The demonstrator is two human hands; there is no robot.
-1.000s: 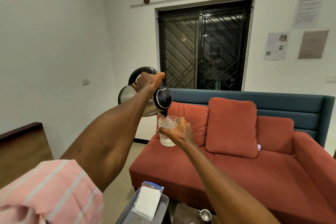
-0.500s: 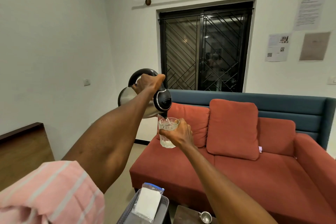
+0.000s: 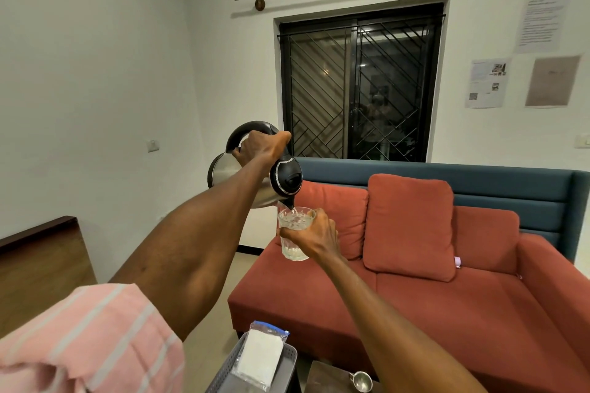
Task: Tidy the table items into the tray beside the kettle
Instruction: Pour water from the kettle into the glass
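Both hands are busy up in the air: my left hand (image 3: pixel 262 147) is wrapped round the black handle of the rounded stainless-steel kettle (image 3: pixel 255 173), tipping its spout down, and my right hand (image 3: pixel 314 238) curls round the clear ribbed drinking glass (image 3: pixel 293 233) held right under that spout. Water is running in, and the level looks high already, so I judge the main risk is overfilling: tip a moment too long and it spills over my fingers onto the red sofa (image 3: pixel 415 297) below. If the water is hot, a flinch could drop the glass. Nothing supports either arm, so a wobble could shift the spout off the rim. Far below, the grey perforated plastic tray (image 3: pixel 289 357) holds a white sealed packet (image 3: pixel 260 357), and the small steel measuring cup (image 3: pixel 361 381) sits beside it on the dark worktop (image 3: pixel 325 378), not yet tidied away.
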